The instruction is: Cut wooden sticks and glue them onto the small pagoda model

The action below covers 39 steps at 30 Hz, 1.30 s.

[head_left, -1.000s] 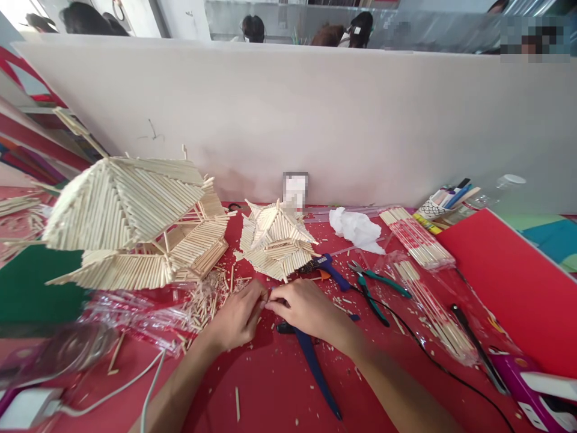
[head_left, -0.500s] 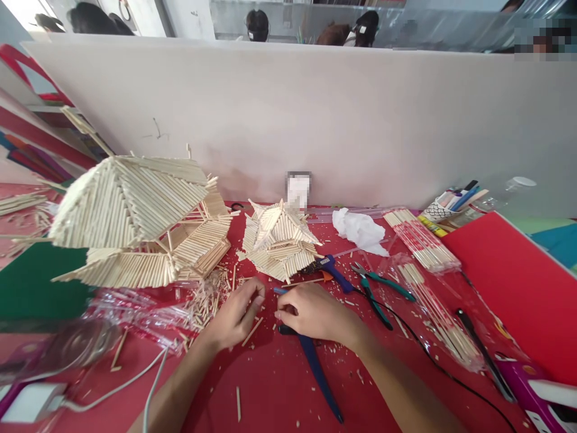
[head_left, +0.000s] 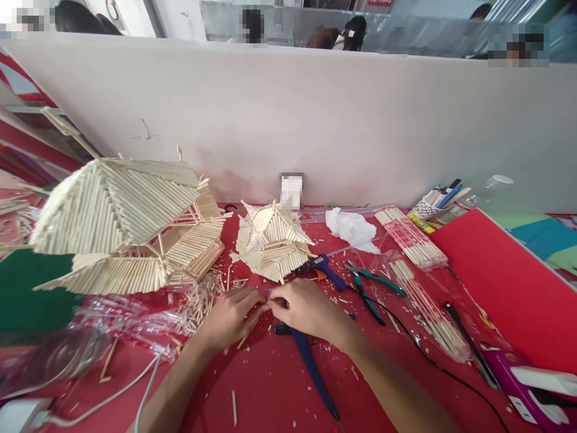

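My left hand [head_left: 234, 316] and my right hand [head_left: 309, 310] meet over the red table, fingertips pinched together. Whatever sits between the fingers is too small to make out. Just beyond them stands a small pavilion model [head_left: 274, 240] built of thin wooden sticks. A larger stick pavilion [head_left: 121, 210] with a wide roof is on the left. Beside the small model lies a blue glue gun [head_left: 329, 270]. Below my right hand rests a long blue tool with a black end [head_left: 311, 364], its kind unclear.
Teal-handled cutting pliers [head_left: 369, 291] and packs of wooden sticks [head_left: 410, 236] lie to the right, near crumpled white tissue [head_left: 351, 228] and a red board [head_left: 509, 282]. Stick scraps [head_left: 205, 304] and a white cable [head_left: 148, 385] are at left. A white partition [head_left: 288, 114] stands behind.
My hands, apart before, have come together until their fingertips touch. The view has shifted slightly to the right. The models and tools look unmoved on the table.
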{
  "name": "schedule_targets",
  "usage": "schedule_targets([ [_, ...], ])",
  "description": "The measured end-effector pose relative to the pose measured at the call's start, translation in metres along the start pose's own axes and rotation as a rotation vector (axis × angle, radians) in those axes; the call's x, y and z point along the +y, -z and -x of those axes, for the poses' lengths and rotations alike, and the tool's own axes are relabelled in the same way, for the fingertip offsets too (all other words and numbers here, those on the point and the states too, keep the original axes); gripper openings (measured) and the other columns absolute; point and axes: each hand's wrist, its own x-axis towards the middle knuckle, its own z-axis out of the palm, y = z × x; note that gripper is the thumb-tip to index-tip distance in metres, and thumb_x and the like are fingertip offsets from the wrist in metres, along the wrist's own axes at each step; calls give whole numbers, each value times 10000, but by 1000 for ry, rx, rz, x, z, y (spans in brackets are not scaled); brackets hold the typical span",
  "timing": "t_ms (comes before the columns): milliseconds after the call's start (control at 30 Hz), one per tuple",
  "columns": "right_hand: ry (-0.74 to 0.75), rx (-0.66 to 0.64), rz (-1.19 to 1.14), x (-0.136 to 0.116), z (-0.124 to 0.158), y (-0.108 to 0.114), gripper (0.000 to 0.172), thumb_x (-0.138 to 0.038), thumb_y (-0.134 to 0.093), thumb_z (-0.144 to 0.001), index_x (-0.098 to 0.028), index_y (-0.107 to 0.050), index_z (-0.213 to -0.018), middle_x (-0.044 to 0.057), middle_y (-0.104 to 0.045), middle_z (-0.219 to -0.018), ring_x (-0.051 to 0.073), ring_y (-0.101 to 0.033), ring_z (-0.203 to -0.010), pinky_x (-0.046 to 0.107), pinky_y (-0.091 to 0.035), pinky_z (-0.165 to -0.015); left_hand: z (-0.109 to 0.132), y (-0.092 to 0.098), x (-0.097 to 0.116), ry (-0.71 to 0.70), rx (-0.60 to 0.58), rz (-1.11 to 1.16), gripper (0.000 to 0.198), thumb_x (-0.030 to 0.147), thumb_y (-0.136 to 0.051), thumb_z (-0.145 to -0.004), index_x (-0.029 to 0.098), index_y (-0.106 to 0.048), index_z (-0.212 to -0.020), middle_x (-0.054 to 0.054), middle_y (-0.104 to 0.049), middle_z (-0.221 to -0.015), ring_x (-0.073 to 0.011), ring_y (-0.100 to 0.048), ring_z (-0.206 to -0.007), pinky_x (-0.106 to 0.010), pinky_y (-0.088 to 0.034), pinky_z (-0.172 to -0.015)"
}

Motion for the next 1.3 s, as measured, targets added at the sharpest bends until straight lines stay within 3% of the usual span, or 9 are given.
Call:
schedule_targets([
  [100, -8, 17, 36, 0, -1, -1, 176, -255, -640, -954, -216, -745, -819, 7, -760, -725, 133, -617, -610, 283, -255, -574, 0, 0, -1, -35, 22, -28, 141, 251, -506, -1062, 203, -618, -990, -33, -704, -828, -181, -669, -710, -276, -473, -656],
  [233, -20, -19, 154, -4, 0, 0, 236, -244, -625, -965, -200, -733, -760, 39, -773, -736, 164, -676, -651, 303, -263, -574, -1, 1, -1, -94, 32, -75, 158, 239, -505, -1061, 200, -624, -965, -30, -696, -791, -181, -652, -674, -277, -453, -632],
  [400, -43, -82, 260, -11, 2, 2, 239, -240, -580, -988, -179, -759, -842, 94, -798, -855, 211, -728, -766, 300, -333, -614, -1, 1, -1, -128, 36, -100, 215, 260, -474, -1075, 195, -616, -928, -24, -686, -764, -172, -641, -658, -275, -454, -628],
  [867, -41, -131, 309, -17, 3, -8, 210, -195, -553, -998, -136, -750, -957, 142, -792, -915, 263, -752, -876, 303, -433, -694, 0, -2, 0, -158, 73, -115, 211, 236, -473, -1060, 193, -587, -888, -11, -654, -715, -165, -610, -601, -266, -426, -588],
  [1133, -45, -151, 252, -15, 3, 0, 240, -202, -549, -1007, -155, -772, -931, 133, -803, -907, 236, -747, -832, 292, -404, -680, 0, 0, -3, -147, 72, -107, 189, 234, -497, -1065, 192, -601, -912, -14, -669, -754, -163, -612, -631, -268, -420, -611],
  [1300, -29, -168, 215, -12, 1, -2, 230, -230, -572, -984, -174, -775, -892, 111, -800, -858, 237, -743, -813, 301, -356, -626, 1, -1, -6, -224, 12, -124, 227, 234, -470, -1081, 186, -617, -914, -15, -669, -735, -160, -603, -625, -284, -402, -608],
])
